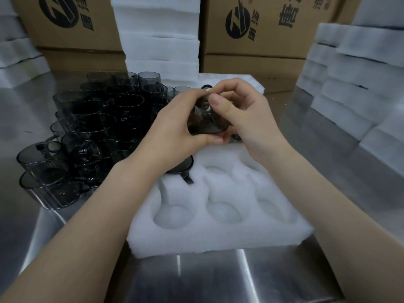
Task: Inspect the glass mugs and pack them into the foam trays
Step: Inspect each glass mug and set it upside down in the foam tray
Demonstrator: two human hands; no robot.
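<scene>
As left hand (175, 125), right hand (247, 112) clasp mug (205, 124), axis tipped away

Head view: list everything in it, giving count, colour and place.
held mug: one, smoky grey glass, above the tray, between both hands
loose mugs: many, smoky grey, clustered on the table left of the tray
tray: one, white foam, centre; the three near pockets are empty
packed mug: at least one, smoky grey, in a tray pocket under the left wrist; others hidden by the hands
foam stacks: several, white, at back centre, far left and right
boxes: several, brown card with black logos, at the back
table: one, steel, under everything
left hand: fingers round the held mug
right hand: fingers pinch the held mug's rim
</scene>
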